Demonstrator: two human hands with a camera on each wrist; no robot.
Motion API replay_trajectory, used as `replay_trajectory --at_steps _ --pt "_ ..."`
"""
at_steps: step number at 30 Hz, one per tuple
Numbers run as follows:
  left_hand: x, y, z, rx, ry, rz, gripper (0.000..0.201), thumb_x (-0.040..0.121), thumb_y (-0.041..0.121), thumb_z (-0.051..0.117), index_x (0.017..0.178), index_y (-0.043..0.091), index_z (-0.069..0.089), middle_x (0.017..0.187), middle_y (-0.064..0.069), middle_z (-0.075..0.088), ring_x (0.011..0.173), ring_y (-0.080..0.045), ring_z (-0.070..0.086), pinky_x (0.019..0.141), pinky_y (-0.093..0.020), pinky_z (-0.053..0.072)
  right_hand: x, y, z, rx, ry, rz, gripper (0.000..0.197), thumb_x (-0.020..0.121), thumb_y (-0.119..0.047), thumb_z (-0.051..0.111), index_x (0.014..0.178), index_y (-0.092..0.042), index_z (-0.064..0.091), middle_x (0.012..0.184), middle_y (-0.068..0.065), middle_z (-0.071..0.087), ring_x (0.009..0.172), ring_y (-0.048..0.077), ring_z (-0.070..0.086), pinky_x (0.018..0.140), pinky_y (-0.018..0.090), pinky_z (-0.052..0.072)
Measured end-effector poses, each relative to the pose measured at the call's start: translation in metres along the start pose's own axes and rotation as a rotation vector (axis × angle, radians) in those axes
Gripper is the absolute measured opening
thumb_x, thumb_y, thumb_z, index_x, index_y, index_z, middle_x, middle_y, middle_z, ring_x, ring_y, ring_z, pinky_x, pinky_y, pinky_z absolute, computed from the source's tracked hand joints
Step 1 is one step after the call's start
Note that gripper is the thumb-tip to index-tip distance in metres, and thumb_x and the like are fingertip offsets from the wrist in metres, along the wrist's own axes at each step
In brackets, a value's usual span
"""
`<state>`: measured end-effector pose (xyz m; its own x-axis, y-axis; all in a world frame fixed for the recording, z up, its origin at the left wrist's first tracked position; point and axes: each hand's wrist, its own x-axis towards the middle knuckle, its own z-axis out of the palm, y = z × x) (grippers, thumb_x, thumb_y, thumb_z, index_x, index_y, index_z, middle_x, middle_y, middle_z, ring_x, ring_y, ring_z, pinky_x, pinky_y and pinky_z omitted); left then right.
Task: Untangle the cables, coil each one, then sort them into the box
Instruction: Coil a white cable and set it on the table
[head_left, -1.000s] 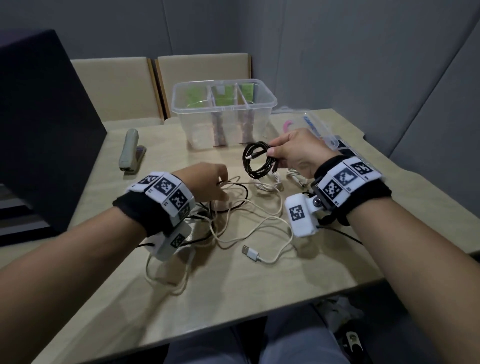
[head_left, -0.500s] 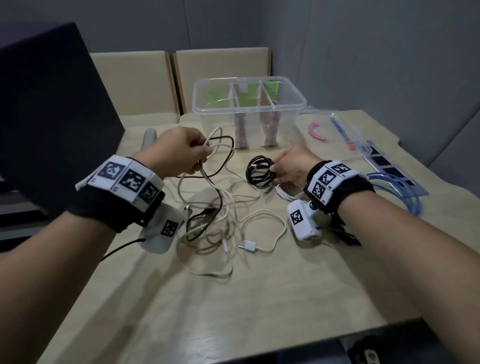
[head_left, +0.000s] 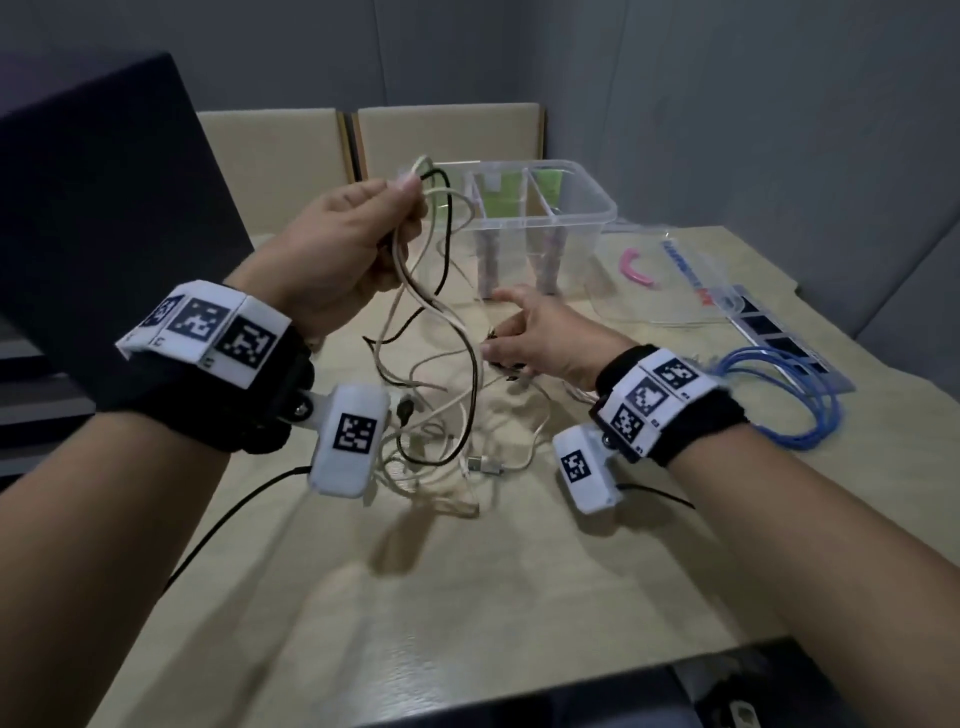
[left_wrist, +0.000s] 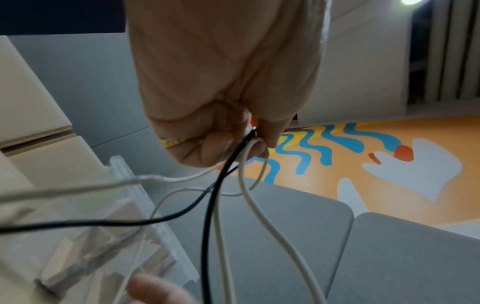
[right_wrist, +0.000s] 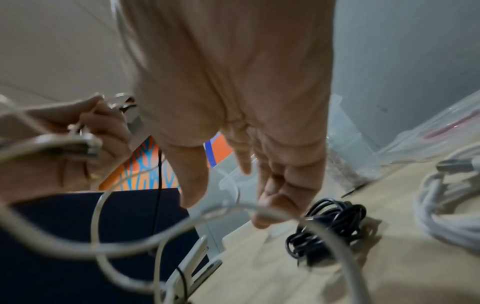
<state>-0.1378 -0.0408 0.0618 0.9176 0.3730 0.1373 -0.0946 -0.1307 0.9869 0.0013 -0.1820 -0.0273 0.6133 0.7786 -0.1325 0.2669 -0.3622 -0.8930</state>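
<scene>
My left hand (head_left: 400, 213) is raised in front of the clear three-part box (head_left: 587, 218) and grips a bunch of tangled white and black cables (head_left: 441, 322). Their lower loops and USB plugs trail onto the table (head_left: 467, 597). In the left wrist view the fist (left_wrist: 244, 142) holds the strands together. My right hand (head_left: 501, 325) is open, fingers spread, low over the table by the hanging strands. Just beyond its fingertips (right_wrist: 262, 220) a coiled black cable (right_wrist: 330, 224) lies on the wood, free of the hand. A white strand crosses in front of the palm.
A coiled white cable (right_wrist: 446, 205) lies right of the black coil. A blue cable bundle (head_left: 779, 400) and the box lid (head_left: 670, 280) lie at the right. A dark screen (head_left: 104, 208) stands at the left, with a stapler (right_wrist: 192, 273) near it. Two chairs stand behind the table.
My left hand has lifted the tangle higher, toward the box. My right hand has let go of the black coil, which now lies on the table, and has opened.
</scene>
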Motion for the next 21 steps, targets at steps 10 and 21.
replay_trajectory --at_steps 10,21 --pt "-0.007 0.0 0.002 0.098 0.201 -0.034 0.01 0.096 0.022 0.05 0.088 0.015 0.05 0.079 -0.001 0.047 0.062 -0.011 0.048 0.052 -0.016 0.046 -0.024 -0.019 -0.014 0.187 0.003 0.026 0.025 0.098 -0.024 0.05 0.079 -0.014 0.063 0.058 0.0 0.055 0.038 0.007 0.043 0.036 0.016 0.03" --pt "0.014 -0.025 -0.024 0.179 0.548 -0.2 0.046 0.076 0.035 0.063 0.111 0.008 0.052 0.094 -0.008 0.055 0.083 -0.019 0.055 0.08 -0.032 0.047 -0.063 -0.037 -0.054 0.093 -0.047 -0.173 0.02 0.096 -0.021 0.053 0.083 -0.008 0.061 0.048 -0.007 0.039 0.043 0.008 0.03 0.042 0.019 0.027"
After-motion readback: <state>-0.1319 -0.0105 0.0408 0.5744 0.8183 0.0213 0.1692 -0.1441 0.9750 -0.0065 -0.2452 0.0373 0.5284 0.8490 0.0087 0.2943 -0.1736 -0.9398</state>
